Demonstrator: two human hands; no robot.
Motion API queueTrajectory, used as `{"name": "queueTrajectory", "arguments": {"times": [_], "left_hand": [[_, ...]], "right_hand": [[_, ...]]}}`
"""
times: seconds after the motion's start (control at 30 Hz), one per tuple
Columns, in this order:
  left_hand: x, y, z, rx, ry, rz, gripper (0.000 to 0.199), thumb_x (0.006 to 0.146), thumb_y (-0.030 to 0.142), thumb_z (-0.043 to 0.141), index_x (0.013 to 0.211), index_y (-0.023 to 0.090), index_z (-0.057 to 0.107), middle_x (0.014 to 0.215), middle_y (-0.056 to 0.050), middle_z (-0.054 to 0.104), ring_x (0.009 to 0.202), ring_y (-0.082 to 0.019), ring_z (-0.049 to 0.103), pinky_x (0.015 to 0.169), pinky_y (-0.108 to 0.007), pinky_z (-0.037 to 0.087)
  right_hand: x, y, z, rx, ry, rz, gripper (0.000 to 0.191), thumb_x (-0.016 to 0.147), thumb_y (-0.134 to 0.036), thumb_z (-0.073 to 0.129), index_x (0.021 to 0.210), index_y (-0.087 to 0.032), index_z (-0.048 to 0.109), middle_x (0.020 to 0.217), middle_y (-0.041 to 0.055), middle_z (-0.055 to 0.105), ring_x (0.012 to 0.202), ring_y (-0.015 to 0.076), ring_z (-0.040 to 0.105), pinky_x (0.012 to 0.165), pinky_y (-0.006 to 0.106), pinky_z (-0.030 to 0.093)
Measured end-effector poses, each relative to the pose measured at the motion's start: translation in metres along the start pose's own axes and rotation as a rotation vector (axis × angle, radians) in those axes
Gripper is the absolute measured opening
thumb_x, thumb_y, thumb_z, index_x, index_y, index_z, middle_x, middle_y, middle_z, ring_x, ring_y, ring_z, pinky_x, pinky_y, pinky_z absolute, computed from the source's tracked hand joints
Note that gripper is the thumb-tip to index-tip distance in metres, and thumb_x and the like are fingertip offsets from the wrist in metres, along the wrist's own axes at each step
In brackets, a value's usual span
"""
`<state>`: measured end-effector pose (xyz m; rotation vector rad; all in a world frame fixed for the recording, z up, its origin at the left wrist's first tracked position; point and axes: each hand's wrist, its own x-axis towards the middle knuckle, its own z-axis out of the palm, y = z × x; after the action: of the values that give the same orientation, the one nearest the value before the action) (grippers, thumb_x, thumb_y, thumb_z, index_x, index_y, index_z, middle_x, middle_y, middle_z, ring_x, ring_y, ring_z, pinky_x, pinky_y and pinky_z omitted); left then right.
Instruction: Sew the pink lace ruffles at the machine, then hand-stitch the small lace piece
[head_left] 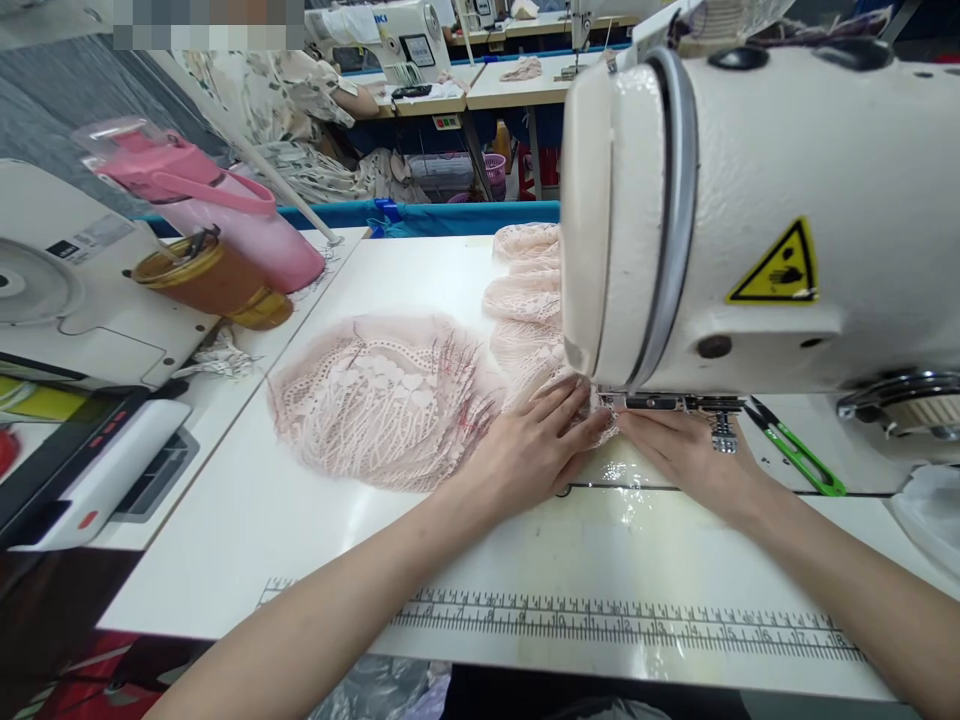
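Note:
A large white sewing machine head (750, 220) fills the upper right. Below its left end, my left hand (536, 445) rests on pale pink lace fabric (525, 350), fingers extended and slightly apart over its near edge. On the other side of the lace edge is my right hand (682, 450), partly under the machine head and behind the metal presser parts; its fingertips are hidden. A rounded pile of pale pink lace (382, 400) with loose dark and red threads lies left of my left hand.
Green thread snips (802, 455) lie right of my right hand. A pink bottle (225, 210) and a brown cup (217, 285) stand at the left, beside another machine (82, 280). A printed ruler (600, 622) runs along the front edge. A person in patterned clothes sits beyond.

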<state>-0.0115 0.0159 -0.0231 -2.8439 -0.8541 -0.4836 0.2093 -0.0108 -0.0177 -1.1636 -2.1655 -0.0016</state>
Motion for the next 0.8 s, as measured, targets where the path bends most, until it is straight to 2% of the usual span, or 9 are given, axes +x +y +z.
{"name": "queueTrajectory", "arguments": {"times": [0.07, 0.17, 0.3, 0.4, 0.6, 0.8], "left_hand": [[0.001, 0.000, 0.000, 0.001, -0.001, -0.014, 0.037, 0.100, 0.028, 0.042, 0.132, 0.016, 0.056, 0.129, -0.013, 0.062, 0.128, -0.028, 0.054, 0.104, -0.045, 0.050], [0.001, 0.000, 0.000, -0.002, 0.019, -0.012, 0.037, 0.099, 0.027, 0.045, 0.132, 0.013, 0.057, 0.131, -0.014, 0.061, 0.129, -0.028, 0.053, 0.107, -0.045, 0.048], [-0.002, -0.001, 0.002, 0.016, 0.074, 0.126, 0.034, 0.097, 0.015, 0.050, 0.130, 0.011, 0.058, 0.133, -0.011, 0.060, 0.128, -0.024, 0.054, 0.111, -0.039, 0.046], [-0.004, -0.001, 0.003, 0.040, 0.080, 0.185, 0.034, 0.097, 0.011, 0.048, 0.129, 0.009, 0.058, 0.130, -0.009, 0.063, 0.122, -0.021, 0.059, 0.110, -0.037, 0.048], [-0.005, -0.006, 0.002, -0.045, 0.086, 0.160, 0.033, 0.096, 0.016, 0.048, 0.126, 0.010, 0.061, 0.126, -0.010, 0.065, 0.120, -0.022, 0.061, 0.109, -0.042, 0.049], [-0.002, -0.008, -0.001, -0.072, 0.112, 0.138, 0.032, 0.094, 0.016, 0.046, 0.120, 0.011, 0.065, 0.121, -0.009, 0.068, 0.117, -0.022, 0.063, 0.109, -0.042, 0.049]], "right_hand": [[-0.002, 0.002, 0.003, 0.001, -0.020, 0.038, 0.021, 0.096, -0.020, 0.050, 0.086, -0.023, 0.069, 0.074, -0.0018, 0.070, 0.059, 0.0111, 0.058, 0.052, 0.024, 0.046], [-0.005, 0.006, 0.007, -0.014, -0.077, 0.032, 0.017, 0.094, -0.022, 0.054, 0.092, -0.021, 0.071, 0.087, 0.0005, 0.073, 0.071, 0.0128, 0.064, 0.061, 0.025, 0.050], [-0.009, 0.006, 0.007, -0.132, -0.056, -0.072, 0.020, 0.095, -0.020, 0.052, 0.095, -0.019, 0.072, 0.100, 0.0026, 0.074, 0.083, 0.0143, 0.068, 0.067, 0.026, 0.049], [-0.012, 0.004, 0.006, -0.228, -0.022, -0.133, 0.020, 0.095, -0.026, 0.053, 0.099, -0.022, 0.072, 0.105, 0.0018, 0.073, 0.087, 0.0175, 0.068, 0.074, 0.032, 0.048], [-0.018, 0.000, 0.008, -0.246, -0.066, -0.116, 0.021, 0.096, -0.032, 0.052, 0.102, -0.028, 0.072, 0.112, -0.0031, 0.070, 0.079, 0.0157, 0.066, 0.070, 0.032, 0.045], [-0.020, -0.001, 0.012, -0.277, -0.071, -0.100, 0.022, 0.096, -0.035, 0.053, 0.108, -0.029, 0.070, 0.116, -0.0029, 0.069, 0.080, 0.0169, 0.065, 0.067, 0.031, 0.044]]}}
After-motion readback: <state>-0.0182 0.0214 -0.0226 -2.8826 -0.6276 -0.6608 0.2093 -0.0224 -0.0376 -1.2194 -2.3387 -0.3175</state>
